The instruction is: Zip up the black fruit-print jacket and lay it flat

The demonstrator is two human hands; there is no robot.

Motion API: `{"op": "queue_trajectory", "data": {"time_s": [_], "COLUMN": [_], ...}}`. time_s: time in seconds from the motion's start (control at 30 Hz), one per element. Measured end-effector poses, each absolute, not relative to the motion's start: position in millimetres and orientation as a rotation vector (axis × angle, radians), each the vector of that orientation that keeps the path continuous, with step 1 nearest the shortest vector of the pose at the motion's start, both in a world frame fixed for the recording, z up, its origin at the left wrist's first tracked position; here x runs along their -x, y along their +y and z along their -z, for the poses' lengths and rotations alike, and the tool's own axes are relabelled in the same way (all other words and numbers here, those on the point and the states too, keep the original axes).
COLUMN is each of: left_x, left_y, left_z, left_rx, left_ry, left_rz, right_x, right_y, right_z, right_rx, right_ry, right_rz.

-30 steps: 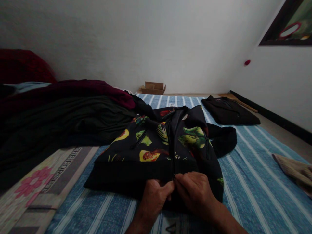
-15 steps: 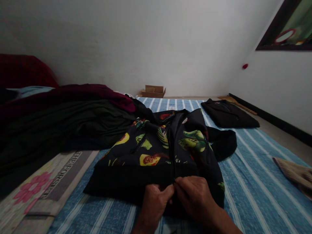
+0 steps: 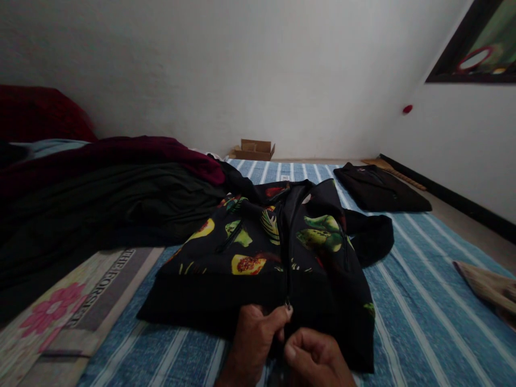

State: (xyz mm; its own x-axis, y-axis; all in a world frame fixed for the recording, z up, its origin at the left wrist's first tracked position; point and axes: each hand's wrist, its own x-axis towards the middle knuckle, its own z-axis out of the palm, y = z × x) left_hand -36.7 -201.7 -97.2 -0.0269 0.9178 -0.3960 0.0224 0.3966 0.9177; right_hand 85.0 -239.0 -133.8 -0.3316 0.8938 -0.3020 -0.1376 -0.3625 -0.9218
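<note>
A black jacket [image 3: 250,287] printed with fruit and leaves lies spread out, its hem facing me and its front zipper running down the middle. My left hand [image 3: 256,336] grips the hem by the zipper's lower end, thumb stretched next to the small metal zipper slider [image 3: 287,302]. Just right of it and lower, my right hand [image 3: 316,355] is closed, its fingers curled and pressed together. Whatever lies between those fingers is hidden. One dark sleeve [image 3: 373,236] reaches out on the right.
Blue and white striped cloth [image 3: 411,290] lies underneath. Dark and maroon clothes [image 3: 121,199] are heaped on the left beside a flowered cloth [image 3: 76,312]. A folded dark garment [image 3: 379,188] sits at the back right, a beige cloth [image 3: 489,290] at the right edge, and a cardboard box [image 3: 253,153] by the wall.
My right hand has come off the zipper's lower end and moved down towards me, uncovering the slider. The left hand keeps its hold on the hem.
</note>
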Motion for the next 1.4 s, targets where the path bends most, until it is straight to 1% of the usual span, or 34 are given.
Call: {"op": "queue_trajectory", "data": {"time_s": [0.07,0.23,0.4,0.63,0.83,1.07,1.23,1.4], "left_x": [37,38,39,37,40,42,42,42], "left_y": [-203,-205,-206,-207,-210,-217,-215,-213], "left_z": [98,106,104,97,103,102,105,105], "left_rx": [-0.878,-0.871,-0.815,-0.828,-0.903,-0.858,-0.819,-0.784], "left_ry": [1.343,1.23,1.22,1.233,1.227,1.224,1.146,1.113], "left_rz": [-0.932,-0.936,-0.921,-0.923,-0.92,-1.041,-1.026,-1.04], "right_x": [-81,-76,-69,-63,-61,-60,-58,-60], "right_y": [-239,-231,-227,-224,-223,-224,-227,-229], "right_z": [141,136,134,132,123,114,114,116], "right_rx": [1.03,0.869,0.788,0.789,0.852,0.962,0.958,0.977], "right_ry": [-0.886,-0.588,-0.431,-0.292,-0.306,-0.381,-0.462,-0.513], "right_rz": [-1.909,-2.05,-2.007,-1.923,-1.89,-1.808,-1.735,-1.742]}}
